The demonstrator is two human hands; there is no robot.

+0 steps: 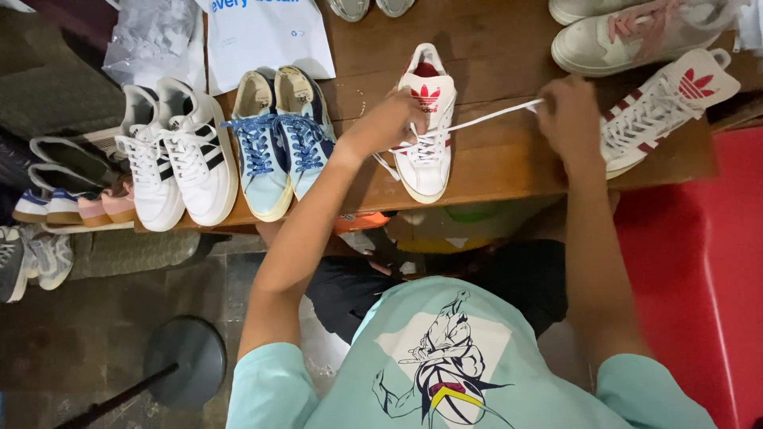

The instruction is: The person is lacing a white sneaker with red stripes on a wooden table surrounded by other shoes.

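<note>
Pinching a white shoelace (489, 117) taut, the person's right hand (569, 115) is closing its fingers around the lace's far end, while the left hand (389, 123) is pressing down on the white sneaker with dark red stripes (425, 127) from which the lace is running. Whether the left fingers are also gripping a lace, or only bracing the shoe, cannot be told from this angle. The sneaker is standing toe toward the person on a brown wooden table (493, 56), directly under the left hand and well to the left of the right hand's pinch, with the lace stretching between the two. Just right of the pulling hand, the matching sneaker (664, 111) is lying tilted on its side, its laces already threaded. Beyond that hand, at the table's far edge, a pale sneaker with pink laces (636, 36) is sitting. To the left of the bracing hand, a light blue pair with blue laces (278, 139) is standing side by side, and farther left a white pair with black stripes (179, 155) is lined up at the table's edge. A white paper bag (266, 36) is lying behind the blue pair. The person is wearing a mint green T-shirt (453, 357).
</note>
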